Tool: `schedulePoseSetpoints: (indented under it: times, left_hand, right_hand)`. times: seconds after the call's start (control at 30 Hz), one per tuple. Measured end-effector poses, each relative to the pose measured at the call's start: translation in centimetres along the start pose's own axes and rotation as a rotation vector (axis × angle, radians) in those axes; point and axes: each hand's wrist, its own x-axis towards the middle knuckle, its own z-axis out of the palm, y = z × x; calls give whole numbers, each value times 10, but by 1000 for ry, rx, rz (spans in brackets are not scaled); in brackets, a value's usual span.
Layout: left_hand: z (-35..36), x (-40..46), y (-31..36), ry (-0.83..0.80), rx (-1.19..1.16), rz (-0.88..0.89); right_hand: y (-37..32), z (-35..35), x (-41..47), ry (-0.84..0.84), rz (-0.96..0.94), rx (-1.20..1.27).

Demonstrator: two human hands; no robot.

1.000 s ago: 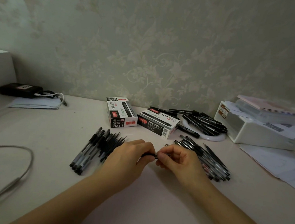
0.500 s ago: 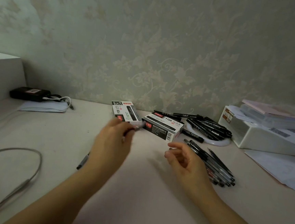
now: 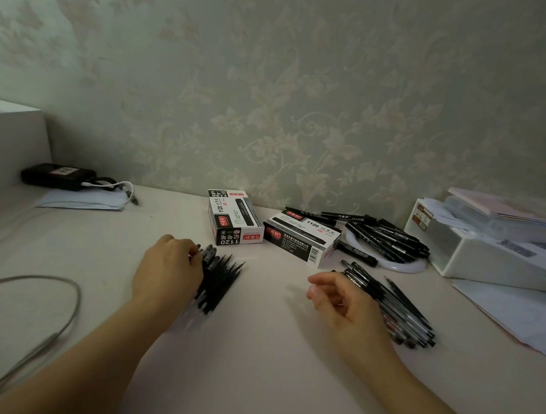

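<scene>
Pens lie in two heaps on the desk [image 3: 251, 363], and the left heap [image 3: 222, 276] is where the work has just landed. The left hand [image 3: 168, 273] is down on it, fingers [image 3: 192, 249] bent over the far ends of the pens. That spot is blurred, so I cannot tell whether it pinches one or only touches them. The right hand [image 3: 346, 300] hangs loosely curled with nothing in it, just beside the right heap [image 3: 404, 314]. The two hands are well apart.

A second ago they were together in the middle, both working one pen. Half a second ago the left hand was swinging it away, and now it has reached the left heap. I take it that pen is finished and filed, and the right hand is placed to draw the next from its own heap.

Behind the hands lie two printed marker boxes, one [image 3: 234, 218] end-on and the other [image 3: 302, 239] broadside. Both look shut, so I cannot see what is inside. Right of them a white dish [image 3: 406, 268] carries a loose spread of black markers [image 3: 387, 238]. Further right a white bin [image 3: 491, 259] holds papers, with a clear case [image 3: 482, 208] on top. Far left are a black pouch [image 3: 56, 175] and a grey cable [image 3: 68, 307].
</scene>
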Motion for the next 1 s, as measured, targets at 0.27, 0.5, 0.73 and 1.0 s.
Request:
schedulePoseSetpoints:
  times: [0.27,0.5,0.73,1.0]
  left_hand:
    - [-8,-12,23,89,-24,163]
    - [11,-42,50,-70,-94,461]
    - [23,-49,54,-167,-134,519]
    - [22,-51,58,-199,-293,478]
  right_hand:
    - [3,-15,4,168,-154,-366]
    - [11,-26,7,98,-28,-753]
    - [4,-18,7,29,-44,-743]
    - [-11,-14,6,60,41,-142]
